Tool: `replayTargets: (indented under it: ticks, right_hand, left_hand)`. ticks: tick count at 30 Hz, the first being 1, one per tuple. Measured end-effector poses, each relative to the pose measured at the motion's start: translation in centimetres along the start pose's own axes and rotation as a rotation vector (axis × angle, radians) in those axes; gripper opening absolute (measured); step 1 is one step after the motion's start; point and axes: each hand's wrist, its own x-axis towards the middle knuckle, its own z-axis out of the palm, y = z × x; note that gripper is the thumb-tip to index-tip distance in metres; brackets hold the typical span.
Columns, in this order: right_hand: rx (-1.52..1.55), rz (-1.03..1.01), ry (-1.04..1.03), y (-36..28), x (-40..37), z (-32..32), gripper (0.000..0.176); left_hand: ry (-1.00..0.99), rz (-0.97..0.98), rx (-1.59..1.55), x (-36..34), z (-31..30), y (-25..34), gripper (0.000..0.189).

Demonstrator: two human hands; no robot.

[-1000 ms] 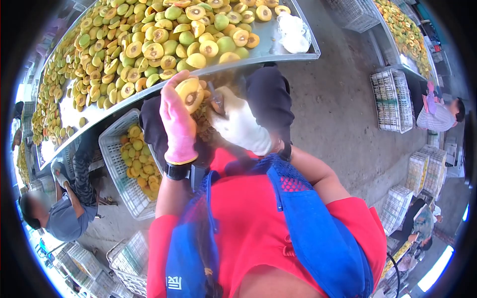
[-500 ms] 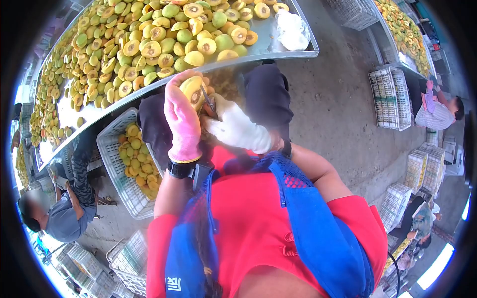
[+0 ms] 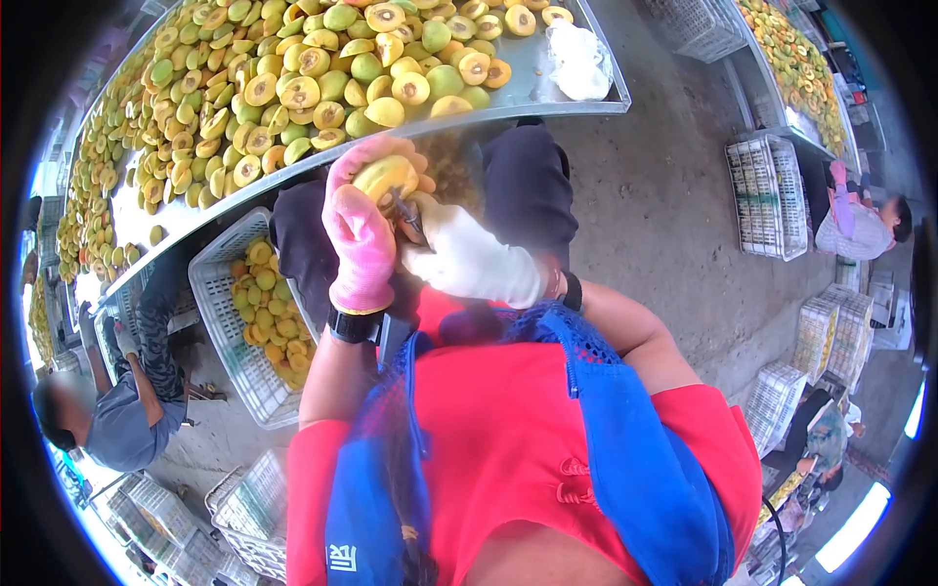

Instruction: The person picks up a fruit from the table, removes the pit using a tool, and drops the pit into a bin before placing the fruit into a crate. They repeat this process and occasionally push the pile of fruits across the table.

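Observation:
My left hand (image 3: 362, 239), in a pink glove, is wrapped round a halved yellow fruit (image 3: 384, 179) below the table's edge. In a white glove, my right hand (image 3: 467, 256) grips a small metal tool (image 3: 408, 217), whose tip meets the fruit's cut side. The tip is partly hidden and blurred. Above both hands, a metal table (image 3: 518, 105) bears a heap of halved yellow-green fruit (image 3: 298, 93). A crumpled white plastic bag (image 3: 578, 61) lies at the table's right corner.
A white crate (image 3: 227, 327) of fruit stands at lower left of the table. More crates (image 3: 767, 195) stand at the right, near another fruit-laden table (image 3: 796, 73). A person (image 3: 127, 420) sits at the left; another person (image 3: 860, 225) is at the far right.
The fruit has tilted in my left hand, so its cut face shows less. My right hand has turned slightly with the tool. The seated person at the left has reached an arm towards the table.

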Motion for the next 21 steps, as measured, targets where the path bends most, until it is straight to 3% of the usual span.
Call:
replayTargets:
  ticks: [2,4,6,7,11,14,17,19,21]
  right_hand:
    - [-0.045,-0.001,0.053,0.0,0.1,0.3,0.028]
    - [0.159,0.118,-0.081,0.0,0.5,-0.3,0.029]
    - [0.154,0.118,-0.105,-0.1,0.3,-0.3,0.028]
    - [0.045,0.055,-0.060,-0.3,0.2,-0.2,0.027]
    - [-0.160,-0.051,0.037,1.7,0.5,0.7,0.024]
    - [0.016,-0.107,0.028,1.1,0.7,0.7,0.024]
    - [0.341,0.271,-0.241,0.2,0.7,-0.2,0.025]
    - [0.405,0.324,-0.372,0.0,0.7,-1.1,0.024]
    - [0.274,0.225,-0.355,0.4,0.8,-0.9,0.022]
  left_hand:
    - [-0.005,0.028,-0.028,-0.2,-0.1,-0.4,0.076]
    - [-0.005,0.092,-0.001,-0.3,-0.2,-0.9,0.071]
    - [0.054,0.089,0.049,-0.4,0.1,-0.8,0.075]
    - [0.084,0.089,0.074,-0.4,0.3,-0.6,0.077]
    - [0.078,0.033,0.044,-0.3,0.1,-1.0,0.048]
    - [0.037,-0.022,-0.057,-0.3,-0.6,-1.1,0.047]
    - [0.058,-0.083,-0.019,-0.4,-0.9,-0.4,0.049]
    - [-0.014,-0.098,-0.007,-0.5,-1.4,0.3,0.053]
    - [-0.063,-0.092,-0.003,-0.6,-1.8,0.5,0.056]
